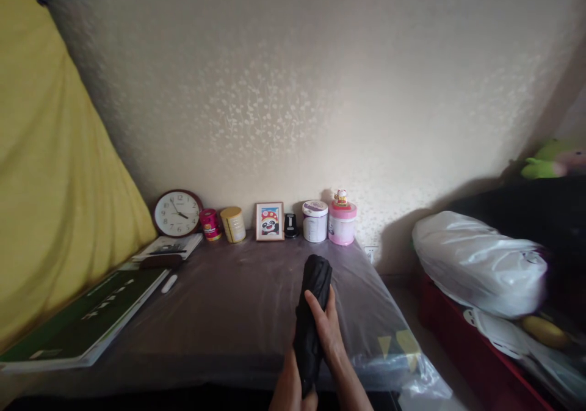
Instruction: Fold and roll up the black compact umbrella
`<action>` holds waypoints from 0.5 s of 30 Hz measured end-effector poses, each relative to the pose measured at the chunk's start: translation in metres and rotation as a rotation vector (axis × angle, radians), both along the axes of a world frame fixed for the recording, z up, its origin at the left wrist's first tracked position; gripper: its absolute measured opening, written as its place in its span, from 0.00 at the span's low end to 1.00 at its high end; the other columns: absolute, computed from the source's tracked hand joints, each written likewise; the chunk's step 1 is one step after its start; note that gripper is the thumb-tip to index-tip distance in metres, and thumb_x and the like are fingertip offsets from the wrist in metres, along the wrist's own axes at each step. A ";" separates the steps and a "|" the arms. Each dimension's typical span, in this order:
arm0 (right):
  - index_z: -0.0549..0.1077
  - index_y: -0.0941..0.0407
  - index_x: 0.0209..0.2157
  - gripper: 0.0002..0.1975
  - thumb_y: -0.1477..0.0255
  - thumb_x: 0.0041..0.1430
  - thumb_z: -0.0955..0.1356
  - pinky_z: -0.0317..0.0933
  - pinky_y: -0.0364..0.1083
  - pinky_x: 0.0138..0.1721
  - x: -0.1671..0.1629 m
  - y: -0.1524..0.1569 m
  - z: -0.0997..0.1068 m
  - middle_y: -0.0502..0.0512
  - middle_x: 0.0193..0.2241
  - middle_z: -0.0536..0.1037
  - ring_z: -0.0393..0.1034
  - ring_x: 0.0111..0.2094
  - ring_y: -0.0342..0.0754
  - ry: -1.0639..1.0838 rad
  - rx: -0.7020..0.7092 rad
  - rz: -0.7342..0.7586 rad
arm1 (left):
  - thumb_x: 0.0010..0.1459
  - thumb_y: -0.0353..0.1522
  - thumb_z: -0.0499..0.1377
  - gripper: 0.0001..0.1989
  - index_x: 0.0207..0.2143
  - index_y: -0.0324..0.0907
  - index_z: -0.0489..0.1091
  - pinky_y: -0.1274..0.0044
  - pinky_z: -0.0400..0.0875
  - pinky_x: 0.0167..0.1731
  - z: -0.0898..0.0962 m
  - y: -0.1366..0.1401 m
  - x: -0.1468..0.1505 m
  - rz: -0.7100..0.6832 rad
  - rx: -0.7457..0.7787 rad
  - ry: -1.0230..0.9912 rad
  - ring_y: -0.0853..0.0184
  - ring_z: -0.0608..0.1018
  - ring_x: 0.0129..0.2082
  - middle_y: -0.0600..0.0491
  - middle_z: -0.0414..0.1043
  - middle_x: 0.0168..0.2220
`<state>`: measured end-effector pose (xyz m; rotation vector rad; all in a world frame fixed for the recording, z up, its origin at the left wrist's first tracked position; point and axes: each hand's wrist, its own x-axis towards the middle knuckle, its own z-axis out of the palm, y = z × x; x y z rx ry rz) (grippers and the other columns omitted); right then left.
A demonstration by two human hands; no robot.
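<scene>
Presently, right hand [329,333]: wrapped round the right side of the umbrella; thumb laid across the near face, other fingers bent behind and partly hidden.
Left hand [288,381]: closed round the lower end from the left; most fingertips are hidden or cut by the bottom of the view.
Umbrella [306,331]: black, furled, gripped between both hands; lower part enclosed by the left hand, middle pressed under the right thumb, top end left bare beyond the fingers and tilted slightly rightward.
Done: cloth judged already gathered into a narrow bundle, with the umbrella well secured in the grip. Whether a strap is fastened cannot be told.
Left: umbrella neither opened out nor set down; with both hands occupied, the handling is judged unfinished.
Table [229,313]: spread beneath and beyond the umbrella; whether it is touched cannot be made out.
Back row: clock [177,214], red can [210,225], yellow tin [233,225], picture frame [270,223], white tub [315,226] and pink tub [342,228] lined near the wall [389,93], all well apart from the fingers.
Left side: green book [86,319] laid flat by the yellow curtain [55,185].
Right side: white bag [476,264] set off beyond the table.
</scene>
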<state>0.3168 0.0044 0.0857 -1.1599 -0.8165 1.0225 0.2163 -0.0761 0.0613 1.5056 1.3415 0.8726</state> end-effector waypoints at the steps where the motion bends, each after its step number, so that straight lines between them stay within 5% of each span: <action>1: 0.62 0.53 0.55 0.38 0.57 0.42 0.72 0.59 0.47 0.50 0.000 0.000 0.000 0.54 0.48 0.73 0.66 0.50 0.54 -0.034 -0.006 0.006 | 0.43 0.23 0.54 0.44 0.62 0.36 0.38 0.74 0.59 0.54 -0.003 0.000 0.001 0.019 0.024 0.052 0.56 0.60 0.60 0.39 0.56 0.59; 5: 0.63 0.55 0.54 0.38 0.57 0.41 0.72 0.61 0.47 0.47 0.000 0.001 -0.002 0.54 0.45 0.74 0.68 0.47 0.54 0.003 -0.034 0.009 | 0.40 0.23 0.55 0.45 0.62 0.34 0.40 0.73 0.57 0.55 -0.005 0.001 -0.003 0.032 0.080 0.084 0.55 0.55 0.62 0.38 0.43 0.64; 8: 0.64 0.55 0.53 0.36 0.56 0.42 0.72 0.65 0.46 0.38 0.000 0.001 -0.003 0.52 0.37 0.77 0.72 0.37 0.52 0.137 -0.078 0.078 | 0.42 0.25 0.56 0.47 0.62 0.37 0.35 0.75 0.66 0.46 0.003 0.000 -0.008 -0.062 0.028 -0.111 0.59 0.70 0.51 0.39 0.54 0.60; 10: 0.64 0.55 0.52 0.35 0.55 0.44 0.71 0.66 0.46 0.34 0.001 0.001 -0.003 0.51 0.32 0.77 0.72 0.32 0.51 0.203 -0.088 0.142 | 0.45 0.29 0.55 0.45 0.62 0.40 0.33 0.77 0.70 0.30 0.009 0.000 -0.011 -0.144 -0.167 -0.247 0.65 0.77 0.32 0.46 0.71 0.44; 12: 0.65 0.55 0.52 0.34 0.54 0.44 0.70 0.66 0.46 0.33 0.001 0.000 -0.002 0.51 0.31 0.77 0.73 0.31 0.51 0.210 -0.072 0.173 | 0.49 0.32 0.55 0.40 0.61 0.38 0.37 0.78 0.68 0.24 0.010 0.000 -0.012 -0.187 -0.320 -0.296 0.67 0.76 0.24 0.56 0.71 0.27; 15: 0.66 0.54 0.52 0.34 0.56 0.43 0.71 0.66 0.46 0.36 0.001 0.001 -0.002 0.52 0.35 0.78 0.72 0.35 0.52 0.126 -0.045 0.137 | 0.50 0.31 0.54 0.38 0.61 0.38 0.40 0.74 0.70 0.38 0.003 0.002 -0.011 -0.152 -0.228 -0.238 0.62 0.77 0.38 0.52 0.73 0.32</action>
